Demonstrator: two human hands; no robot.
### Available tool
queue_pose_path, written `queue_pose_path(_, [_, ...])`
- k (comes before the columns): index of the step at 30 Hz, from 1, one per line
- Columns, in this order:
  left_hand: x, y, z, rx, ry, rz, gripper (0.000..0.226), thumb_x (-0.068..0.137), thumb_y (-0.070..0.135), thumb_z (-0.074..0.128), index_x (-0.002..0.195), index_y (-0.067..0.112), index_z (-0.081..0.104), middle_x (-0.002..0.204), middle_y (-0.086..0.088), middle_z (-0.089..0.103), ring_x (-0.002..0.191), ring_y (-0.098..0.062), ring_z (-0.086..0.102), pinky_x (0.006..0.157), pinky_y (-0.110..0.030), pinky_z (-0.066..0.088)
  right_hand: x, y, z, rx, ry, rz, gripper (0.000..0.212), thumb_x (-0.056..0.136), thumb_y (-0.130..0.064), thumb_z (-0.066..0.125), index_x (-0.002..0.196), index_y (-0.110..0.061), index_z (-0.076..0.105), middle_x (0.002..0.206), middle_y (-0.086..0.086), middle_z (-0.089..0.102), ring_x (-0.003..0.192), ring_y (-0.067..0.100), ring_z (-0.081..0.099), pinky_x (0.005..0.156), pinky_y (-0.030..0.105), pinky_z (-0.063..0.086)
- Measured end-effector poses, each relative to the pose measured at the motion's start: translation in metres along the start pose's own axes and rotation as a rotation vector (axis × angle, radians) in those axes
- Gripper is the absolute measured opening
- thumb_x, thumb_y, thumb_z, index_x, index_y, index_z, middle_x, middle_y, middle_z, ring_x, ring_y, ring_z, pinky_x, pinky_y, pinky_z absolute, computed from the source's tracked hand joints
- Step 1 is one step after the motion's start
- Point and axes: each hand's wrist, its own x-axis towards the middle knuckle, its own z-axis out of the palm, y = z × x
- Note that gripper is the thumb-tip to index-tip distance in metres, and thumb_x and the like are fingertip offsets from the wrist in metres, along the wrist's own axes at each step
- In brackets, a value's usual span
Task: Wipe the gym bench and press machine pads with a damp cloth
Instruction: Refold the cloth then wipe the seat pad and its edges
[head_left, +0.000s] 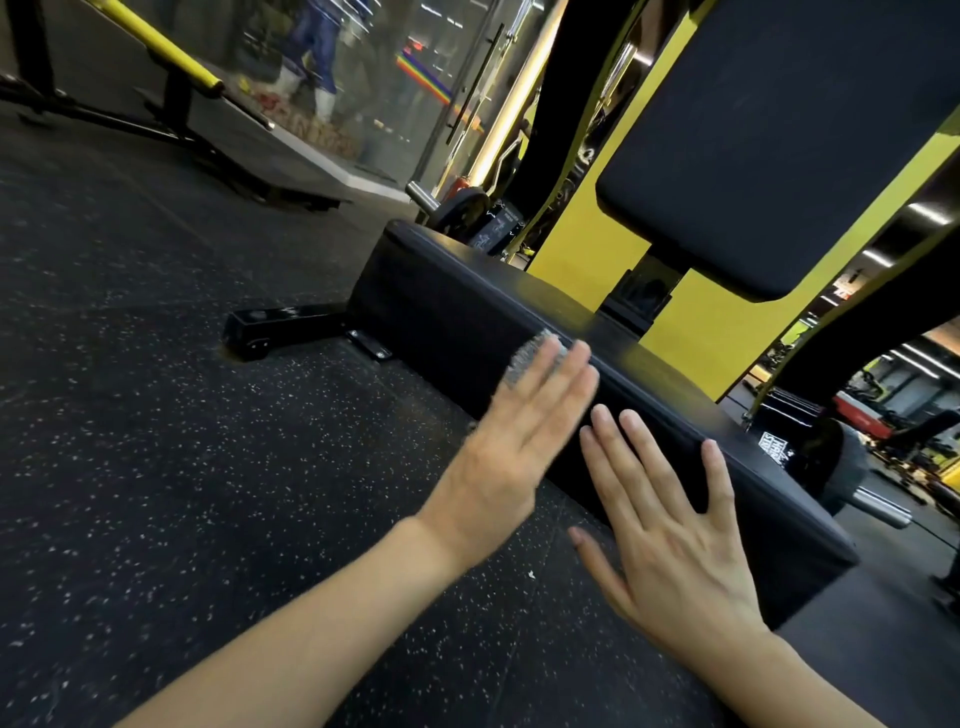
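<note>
A black padded seat (447, 296) of a yellow-framed press machine runs diagonally across the view. Its black back pad (779, 130) rises at the upper right. My left hand (514, 441) lies flat with straight fingers against the seat's side, pressing a grey cloth (530, 358) onto the pad; only the cloth's top edge shows past my fingertips. To the right of it, my right hand (670, 530) rests flat with spread fingers on the same side face of the seat, holding nothing.
Speckled black rubber floor (156, 441) fills the left and foreground. The machine's black foot bar (280, 327) sticks out at floor level. Another frame with a yellow bar (166, 52) stands at the far left. Weight plates and a steel sleeve (878, 506) sit at the right.
</note>
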Motion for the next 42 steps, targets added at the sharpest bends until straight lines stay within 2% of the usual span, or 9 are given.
queue_pose_path(4, [0.003,-0.005,-0.004,0.108,-0.061,0.107,0.052,0.102,-0.008,0.014,0.15,0.001,0.032,0.158,-0.016,0.032,0.15,-0.033,0.023,0.117,-0.053,0.032,0.0,0.001,-0.001,0.015,-0.005,-0.005,0.074,0.097,-0.049,0.038,0.157,-0.008,0.023,0.165,0.006,0.018,0.152,0.02,0.016,0.119,0.056,0.009])
queue_pose_path(6, [0.009,-0.019,-0.017,0.163,-0.041,0.101,0.053,0.101,-0.01,0.014,0.15,0.001,0.032,0.157,-0.016,0.033,0.149,-0.033,0.026,0.118,-0.049,0.031,0.0,0.002,-0.003,0.043,0.002,-0.007,0.072,0.096,-0.046,0.04,0.156,-0.009,0.025,0.165,0.005,0.02,0.152,0.019,0.018,0.119,0.055,0.009])
queue_pose_path(10, [0.021,-0.048,-0.041,0.227,0.058,-0.076,0.082,0.079,-0.031,0.04,0.153,0.001,0.021,0.161,-0.015,0.023,0.151,-0.031,0.018,0.124,-0.041,0.02,0.002,0.002,-0.012,0.196,0.027,-0.004,0.067,0.094,-0.041,0.041,0.153,-0.011,0.035,0.163,0.003,0.025,0.15,0.018,0.022,0.119,0.054,0.014])
queue_pose_path(15, [0.027,-0.054,-0.042,0.254,0.089,-0.18,0.075,0.082,-0.029,0.04,0.152,-0.005,0.022,0.161,-0.02,0.022,0.151,-0.032,0.019,0.124,-0.039,0.018,0.025,0.021,-0.03,0.382,0.027,-0.065,0.066,0.093,-0.036,0.041,0.154,-0.012,0.033,0.163,0.002,0.025,0.151,0.019,0.02,0.117,0.047,0.022])
queue_pose_path(19, [0.026,-0.063,-0.05,0.25,0.198,-0.423,0.077,0.086,-0.028,0.037,0.155,0.0,0.017,0.164,-0.014,0.016,0.153,-0.024,0.012,0.125,-0.034,0.013,0.053,0.03,-0.029,0.448,-0.04,-0.207,0.068,0.094,-0.039,0.04,0.155,-0.013,0.03,0.164,0.0,0.023,0.151,0.019,0.02,0.113,0.044,0.025])
queue_pose_path(29, [0.037,-0.036,-0.05,0.159,0.224,-0.727,0.069,0.097,-0.016,0.037,0.155,0.008,0.011,0.164,0.001,0.011,0.153,-0.014,0.01,0.123,-0.022,0.011,0.13,0.059,-0.011,0.714,-0.253,-0.554,0.071,0.1,-0.05,0.035,0.16,-0.02,0.01,0.167,-0.007,0.001,0.154,0.014,0.002,0.118,0.042,0.009])
queue_pose_path(34, [0.055,-0.032,-0.065,0.175,0.227,-0.892,0.07,0.099,-0.013,0.037,0.154,0.017,0.006,0.164,0.004,0.013,0.152,-0.008,0.012,0.122,-0.021,0.013,0.14,0.052,-0.009,0.936,-0.308,-0.57,0.071,0.099,-0.042,0.042,0.159,-0.016,0.014,0.167,-0.005,0.003,0.154,0.018,0.001,0.119,0.042,0.01])
queue_pose_path(39, [0.083,-0.03,-0.065,0.218,0.247,-1.057,0.071,0.1,-0.011,0.037,0.153,0.023,0.005,0.161,0.012,0.011,0.15,-0.001,0.01,0.119,-0.013,0.01,0.142,0.048,-0.008,0.923,-0.297,-0.563,0.074,0.096,-0.043,0.042,0.158,-0.01,0.018,0.167,0.002,0.008,0.154,0.023,0.006,0.117,0.044,0.015])
queue_pose_path(42, [0.091,-0.033,-0.067,0.223,0.234,-1.108,0.068,0.099,-0.013,0.039,0.155,0.016,0.016,0.162,0.006,0.016,0.15,-0.005,0.014,0.119,-0.012,0.012,0.143,0.05,-0.01,0.93,-0.325,-0.58,0.075,0.094,-0.044,0.044,0.157,-0.009,0.022,0.167,0.004,0.011,0.154,0.024,0.008,0.117,0.045,0.016])
